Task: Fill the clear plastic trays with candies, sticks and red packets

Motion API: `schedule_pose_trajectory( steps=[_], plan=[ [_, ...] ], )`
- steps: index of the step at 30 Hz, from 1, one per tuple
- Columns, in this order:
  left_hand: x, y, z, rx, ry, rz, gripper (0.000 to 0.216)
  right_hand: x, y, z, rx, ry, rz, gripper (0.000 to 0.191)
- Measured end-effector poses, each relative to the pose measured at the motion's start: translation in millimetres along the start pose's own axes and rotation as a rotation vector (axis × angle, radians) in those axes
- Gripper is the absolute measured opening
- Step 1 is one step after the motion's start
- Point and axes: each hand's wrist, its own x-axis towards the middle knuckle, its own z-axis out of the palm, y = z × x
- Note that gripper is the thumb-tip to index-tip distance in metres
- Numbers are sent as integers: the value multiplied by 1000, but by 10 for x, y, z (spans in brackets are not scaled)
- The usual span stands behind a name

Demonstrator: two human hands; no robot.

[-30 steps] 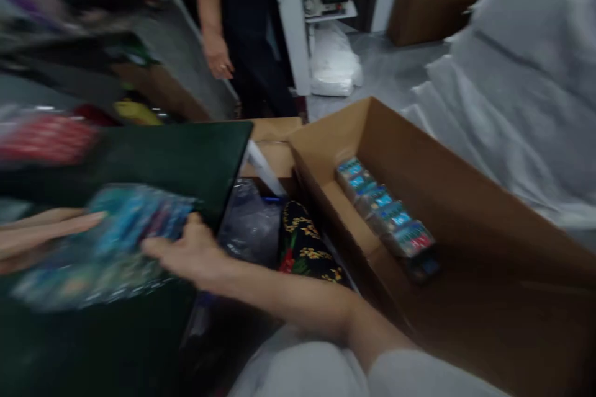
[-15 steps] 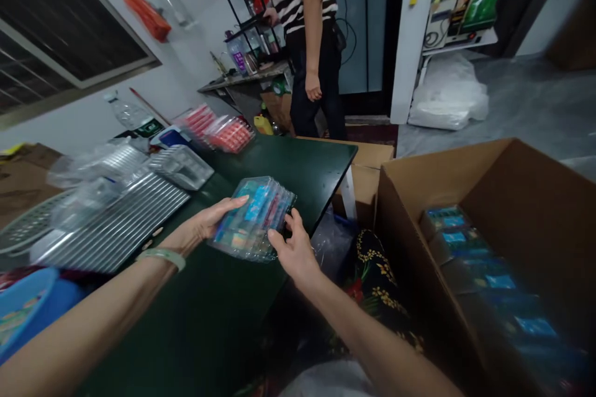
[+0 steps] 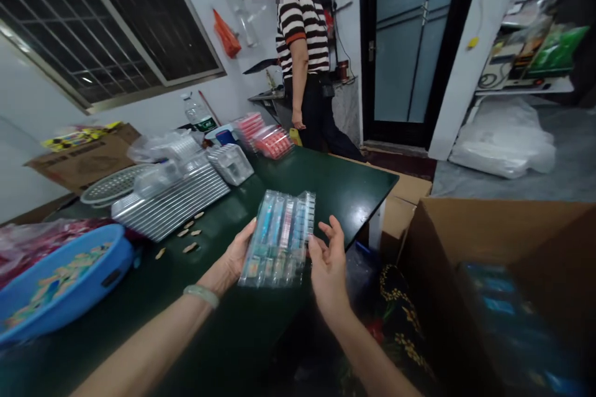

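A stack of clear plastic blister packs (image 3: pixel 279 239) with blue, red and tan contents is tilted up above the dark green table. My left hand (image 3: pixel 237 254) grips its left side, with the fingers partly hidden behind the plastic. At the right edge, my right hand (image 3: pixel 329 260) has its fingers apart. Its thumb tip is right by the stack; whether it touches I cannot tell. Small tan pieces (image 3: pixel 190 248) lie scattered on the table to the left.
Left stands a blue basin (image 3: pixel 116 260) of small colourful pieces. Behind it are clear ridged trays (image 3: pixel 172 201), a sieve-like basket (image 3: pixel 112 183) and red-filled packs (image 3: pixel 274 141). An open carton (image 3: pixel 437 248) holding similar packs sits right. A person in a striped shirt (image 3: pixel 302 31) stands beyond the table.
The view has swung left and up. My right hand's fingers have come away from the stack's edge, and the stack now shows more of its upright face. The other person has turned and stepped.
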Motion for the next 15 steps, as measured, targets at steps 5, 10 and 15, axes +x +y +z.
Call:
schedule_pose_trajectory(
  steps=[5,10,15],
  plan=[
    [-174,-82,-115,-51,11,-26,32,-64,-19,56,-44,-107,-14,35],
    [-338,-91,-283,-54,86,32,35,-99,-30,161,-62,-223,-17,30],
    [-436,14,-507,-93,133,146,23,-81,-40,353,-71,-390,-9,29]
  ],
)
